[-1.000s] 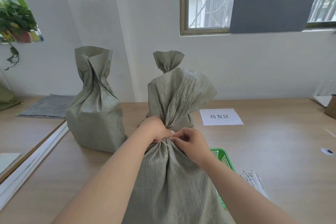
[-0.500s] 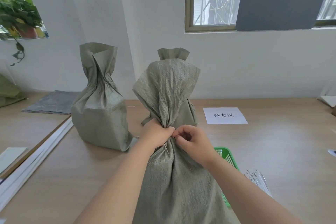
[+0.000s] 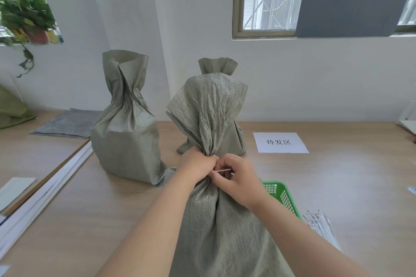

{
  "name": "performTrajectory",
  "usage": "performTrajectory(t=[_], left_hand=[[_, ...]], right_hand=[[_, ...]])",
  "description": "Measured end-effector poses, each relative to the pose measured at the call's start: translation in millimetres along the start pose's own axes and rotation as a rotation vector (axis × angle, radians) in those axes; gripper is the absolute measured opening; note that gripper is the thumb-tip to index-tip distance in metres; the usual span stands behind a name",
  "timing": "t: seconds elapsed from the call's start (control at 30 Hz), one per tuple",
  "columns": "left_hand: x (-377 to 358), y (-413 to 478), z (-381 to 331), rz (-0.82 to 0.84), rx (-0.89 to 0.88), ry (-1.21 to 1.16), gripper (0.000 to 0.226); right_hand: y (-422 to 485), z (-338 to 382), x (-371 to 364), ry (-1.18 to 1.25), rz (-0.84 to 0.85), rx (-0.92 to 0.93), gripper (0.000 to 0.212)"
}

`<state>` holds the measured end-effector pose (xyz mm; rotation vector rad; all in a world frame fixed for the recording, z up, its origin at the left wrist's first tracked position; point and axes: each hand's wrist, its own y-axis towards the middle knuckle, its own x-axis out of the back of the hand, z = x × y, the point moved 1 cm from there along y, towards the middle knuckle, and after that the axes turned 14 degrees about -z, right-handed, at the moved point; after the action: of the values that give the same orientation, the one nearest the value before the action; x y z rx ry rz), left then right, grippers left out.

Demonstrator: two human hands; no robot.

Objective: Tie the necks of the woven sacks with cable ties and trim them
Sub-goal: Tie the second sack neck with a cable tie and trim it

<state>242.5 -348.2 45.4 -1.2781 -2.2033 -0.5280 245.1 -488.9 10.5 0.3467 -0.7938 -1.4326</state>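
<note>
Evidently mid-task: on the bench (image 3: 337, 175), the near sack (image 3: 220, 220) stands with its neck bunched in the left hand (image 3: 195, 166), fingers curled round it. The right hand (image 3: 240, 177) pinches the cable tie (image 3: 222, 170) tail just beside it. Cinching looks unfinished, and trimming is not yet done. The far sack (image 3: 217, 66) looks gathered shut, the twisted sack (image 3: 126, 132) shows no tie. What the green basket (image 3: 282, 195) holds is hidden, as is the sacks' fill.

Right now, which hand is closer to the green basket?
The right hand. It pinches the cable tie just left of the green basket, while the left hand grips the sack at its neck, farther left.
</note>
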Motion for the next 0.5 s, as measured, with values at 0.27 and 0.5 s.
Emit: performTrajectory(t=[0.27,0.5], left_hand=[[-3,-4,10,0.034,0.091,-0.321,0.024],[2,-8,11,0.162,0.020,-0.576,0.015]], right_hand=[[0,-13,3,0.161,0.093,-0.273,0.020],[3,-20,5,0.338,0.100,-0.447,0.023]])
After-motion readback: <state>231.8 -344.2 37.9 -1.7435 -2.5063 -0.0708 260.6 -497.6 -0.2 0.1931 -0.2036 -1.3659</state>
